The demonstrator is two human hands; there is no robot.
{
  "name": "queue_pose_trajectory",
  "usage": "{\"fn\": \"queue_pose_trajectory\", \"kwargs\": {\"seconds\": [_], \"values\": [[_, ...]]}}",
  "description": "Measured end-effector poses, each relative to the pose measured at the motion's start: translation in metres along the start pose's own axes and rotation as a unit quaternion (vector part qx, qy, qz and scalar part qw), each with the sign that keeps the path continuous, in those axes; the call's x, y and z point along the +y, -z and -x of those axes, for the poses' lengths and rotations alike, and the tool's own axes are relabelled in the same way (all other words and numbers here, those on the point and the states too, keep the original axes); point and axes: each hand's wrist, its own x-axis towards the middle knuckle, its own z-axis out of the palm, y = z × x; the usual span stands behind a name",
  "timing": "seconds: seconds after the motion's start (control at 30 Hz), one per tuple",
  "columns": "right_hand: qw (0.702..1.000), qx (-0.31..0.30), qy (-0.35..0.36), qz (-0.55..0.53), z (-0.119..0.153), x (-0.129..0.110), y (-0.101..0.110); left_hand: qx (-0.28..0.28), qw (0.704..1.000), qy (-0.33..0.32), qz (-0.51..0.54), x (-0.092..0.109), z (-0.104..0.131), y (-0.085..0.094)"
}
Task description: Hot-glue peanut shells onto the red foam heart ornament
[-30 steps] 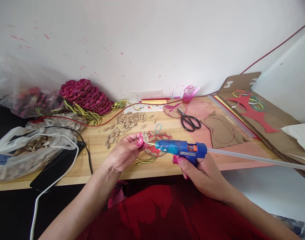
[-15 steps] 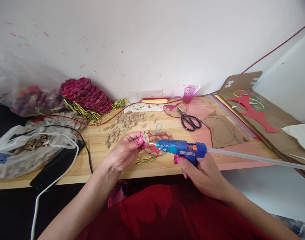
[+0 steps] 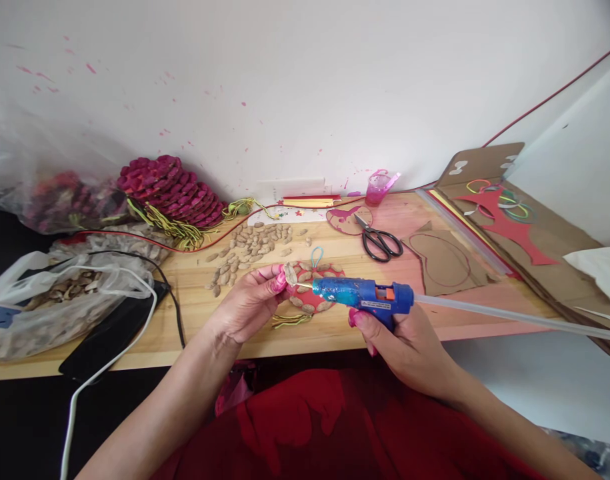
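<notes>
Between thumb and fingers, my left hand [image 3: 259,297] pinches a pale brown shell piece [image 3: 290,274]. My right hand [image 3: 392,337] is wrapped round the handle of a blue glue gun [image 3: 355,293], whose nozzle points left at the shell piece. A long clear glue stick [image 3: 485,313] runs out of the gun's rear. Behind and below the gun lies a red disc [image 3: 305,300] ringed with shell pieces, with a blue loop [image 3: 317,257] at its top and a yellow-green tassel [image 3: 292,321] at its bottom. The gun partly hides the disc.
Loose shells [image 3: 259,241] lie behind my left hand. Black scissors [image 3: 381,243], cut cardboard [image 3: 447,260] and a pink cup [image 3: 379,189] are on the table. At left are stacked magenta pieces [image 3: 169,190], a bag of shells [image 3: 75,300] and cables.
The glue gun's front end has shifted very slightly right and down relative to the shell piece. Both hands keep their hold and have hardly moved.
</notes>
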Motion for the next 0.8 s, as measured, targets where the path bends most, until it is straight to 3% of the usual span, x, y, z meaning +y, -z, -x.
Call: {"fn": "queue_pose_trajectory", "kwargs": {"seconds": [0.6,0.8], "values": [[0.999,0.015,-0.034,-0.035,-0.002,0.006,-0.002,0.014,1.0,0.005,0.0,0.002,0.0,-0.004],[0.982,0.047,-0.133,-0.123,-0.015,0.03,-0.006,0.031,0.998,-0.026,-0.051,0.007,-0.004,-0.003]]}}
